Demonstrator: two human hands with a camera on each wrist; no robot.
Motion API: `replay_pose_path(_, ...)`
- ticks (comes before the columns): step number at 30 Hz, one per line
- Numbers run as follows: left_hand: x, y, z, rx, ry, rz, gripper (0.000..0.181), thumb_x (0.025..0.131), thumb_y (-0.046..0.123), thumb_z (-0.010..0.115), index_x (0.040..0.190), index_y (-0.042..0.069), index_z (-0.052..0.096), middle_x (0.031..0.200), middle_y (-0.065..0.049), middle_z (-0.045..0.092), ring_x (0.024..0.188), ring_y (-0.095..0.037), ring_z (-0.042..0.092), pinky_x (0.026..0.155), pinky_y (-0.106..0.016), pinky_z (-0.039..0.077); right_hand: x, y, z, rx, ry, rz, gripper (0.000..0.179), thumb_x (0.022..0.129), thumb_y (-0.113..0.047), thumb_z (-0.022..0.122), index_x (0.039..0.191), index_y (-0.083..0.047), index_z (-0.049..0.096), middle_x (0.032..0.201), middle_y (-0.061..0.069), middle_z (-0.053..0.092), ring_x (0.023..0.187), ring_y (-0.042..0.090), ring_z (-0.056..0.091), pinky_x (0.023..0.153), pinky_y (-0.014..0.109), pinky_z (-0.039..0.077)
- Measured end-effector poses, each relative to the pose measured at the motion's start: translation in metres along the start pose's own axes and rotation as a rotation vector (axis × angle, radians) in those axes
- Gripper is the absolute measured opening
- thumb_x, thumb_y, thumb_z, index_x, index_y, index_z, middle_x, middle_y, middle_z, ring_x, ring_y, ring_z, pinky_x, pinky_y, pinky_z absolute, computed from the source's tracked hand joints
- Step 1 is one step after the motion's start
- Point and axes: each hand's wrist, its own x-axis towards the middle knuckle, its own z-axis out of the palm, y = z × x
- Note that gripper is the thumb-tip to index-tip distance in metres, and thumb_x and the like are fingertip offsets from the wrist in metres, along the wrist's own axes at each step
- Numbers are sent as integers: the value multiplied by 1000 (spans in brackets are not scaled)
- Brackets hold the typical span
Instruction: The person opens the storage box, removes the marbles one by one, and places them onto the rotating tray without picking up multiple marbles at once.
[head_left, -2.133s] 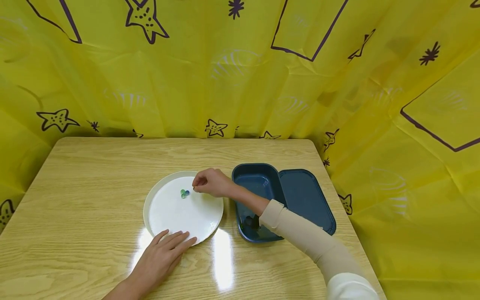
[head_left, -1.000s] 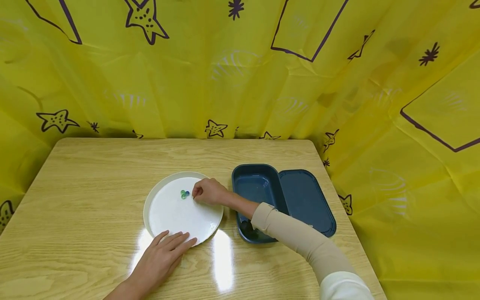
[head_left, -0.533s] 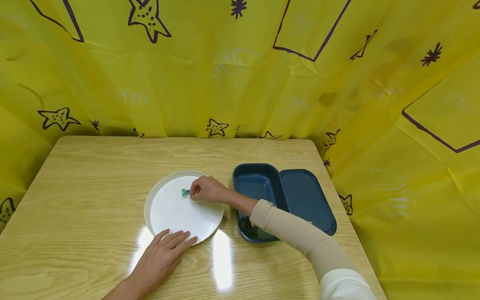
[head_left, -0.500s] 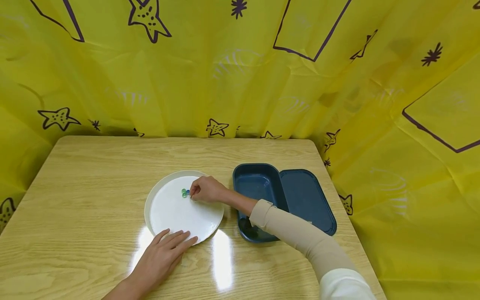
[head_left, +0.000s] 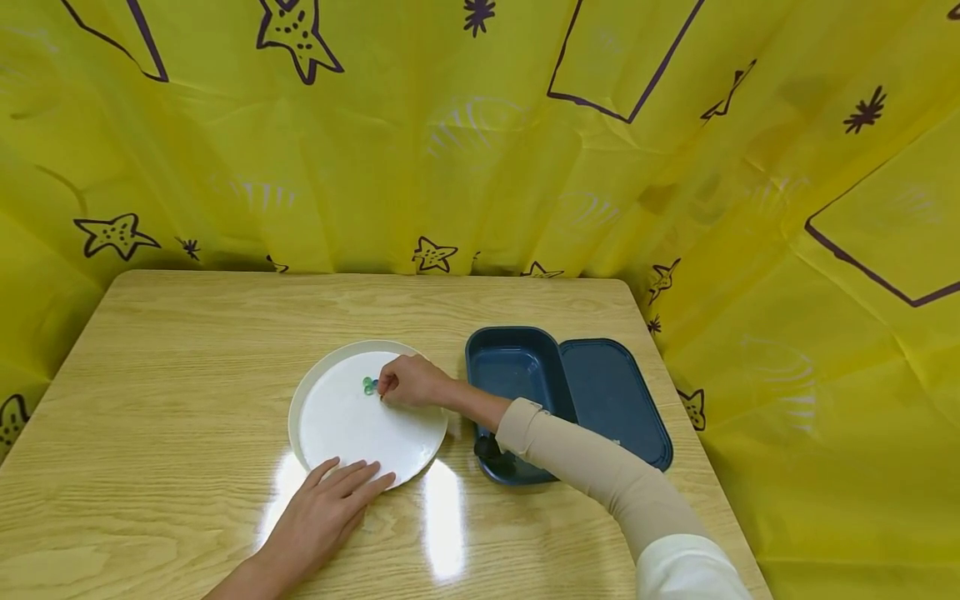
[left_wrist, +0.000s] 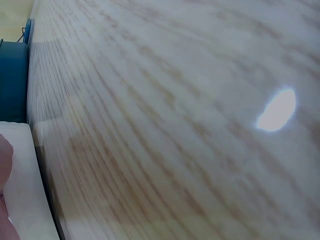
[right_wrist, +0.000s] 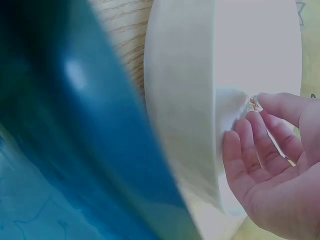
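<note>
A round white tray (head_left: 352,437) with a low rim lies on the table. Green and blue glass marbles (head_left: 368,386) sit clustered on its upper half. Just right of them my right hand (head_left: 412,382) is low over the tray, thumb and forefinger pinching a small clear marble (right_wrist: 253,103) with an orange-red swirl, seen best in the right wrist view. The fingertips partly cover the blue marble in the head view. My left hand (head_left: 322,508) rests with fingers spread and straight on the tray's near rim; in the left wrist view only a bit of it shows beside the white tray wall (left_wrist: 27,175).
A deep blue box (head_left: 517,362) stands right of the tray, under my right forearm. Its flat blue lid (head_left: 611,400) lies against its right side. A black wrist camera (head_left: 487,448) overlaps the box's near end. A yellow patterned curtain (head_left: 360,167) hangs behind the table.
My right hand has shifted slightly down, then a little left toward the marble cluster, fingertips still pinched. The left hand stays on the rim. The clustered marbles have not visibly moved.
</note>
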Motion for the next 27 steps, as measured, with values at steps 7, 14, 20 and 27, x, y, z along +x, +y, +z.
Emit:
replay_pose_path(7,1,1,-1,5,-10,-2,55,111,34,19,123,19,70,114,-7,71,102,-25,67,91,-50,46,-1,3,2,-14,6,6,6,87,-7,72,89,-13,74,85,-2,69,76,5,58,67,17,46)
replay_pose_path(14,0,1,0,7,-7,-4,56,111,35,18,122,19,70,114,-6,71,102,-25,68,90,-50,46,-3,2,0,-2,6,10,8,87,-6,71,92,-12,74,89,1,70,78,6,58,67,17,45)
replay_pose_path(20,1,1,0,11,-10,-6,55,111,34,18,123,19,70,115,-6,71,102,-25,67,91,-50,46,-4,2,-3,-11,19,10,7,87,-8,72,92,-13,73,86,-3,70,77,5,60,66,17,46)
replay_pose_path(27,1,2,-1,11,-9,-3,56,111,33,17,122,18,70,115,-7,71,102,-26,67,91,-50,46,-12,4,-20,3,21,16,6,91,-12,72,97,-13,72,87,-3,70,78,8,62,65,19,48)
